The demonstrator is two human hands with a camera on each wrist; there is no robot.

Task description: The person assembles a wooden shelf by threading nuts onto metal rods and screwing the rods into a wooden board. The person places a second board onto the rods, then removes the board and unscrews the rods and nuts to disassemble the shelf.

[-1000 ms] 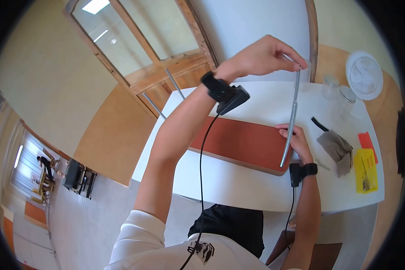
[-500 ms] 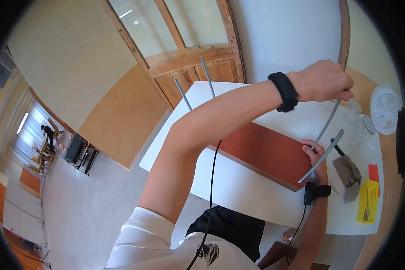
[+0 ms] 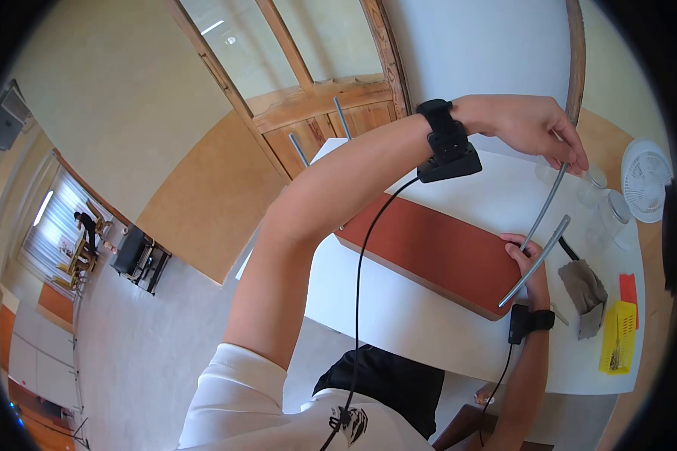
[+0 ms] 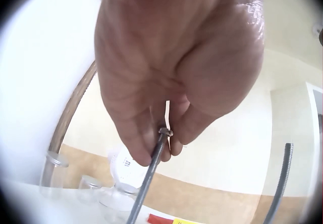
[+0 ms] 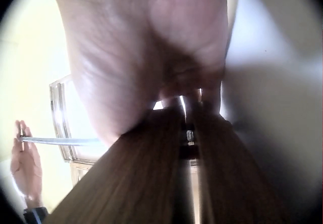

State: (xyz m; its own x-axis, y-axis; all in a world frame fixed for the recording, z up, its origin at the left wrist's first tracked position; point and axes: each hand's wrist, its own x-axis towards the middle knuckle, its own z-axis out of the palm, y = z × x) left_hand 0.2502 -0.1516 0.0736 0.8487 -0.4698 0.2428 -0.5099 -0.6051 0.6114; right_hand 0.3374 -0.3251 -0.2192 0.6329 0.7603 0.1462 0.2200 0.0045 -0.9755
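A reddish-brown wooden slab lies on the white table, with grey threaded rods standing up from its ends. My left hand is raised at the top of one threaded rod. In the left wrist view, its thumb and fingers pinch a small hex nut at that rod's tip. A second rod rises nearer to me, in front of my right hand. That hand grips the slab's right end, thumb at the top edge. The right wrist view shows two dark wooden layers with a narrow gap between them.
To the right are a grey cloth, a yellow basket, a red piece and a black strip. Glass jars and a white fan stand behind them. Two more rods rise at the slab's left end.
The head view has shifted. My left wrist turned over and back, its camera hidden half a second ago and visible again now. The right hand keeps its grip on the slab.
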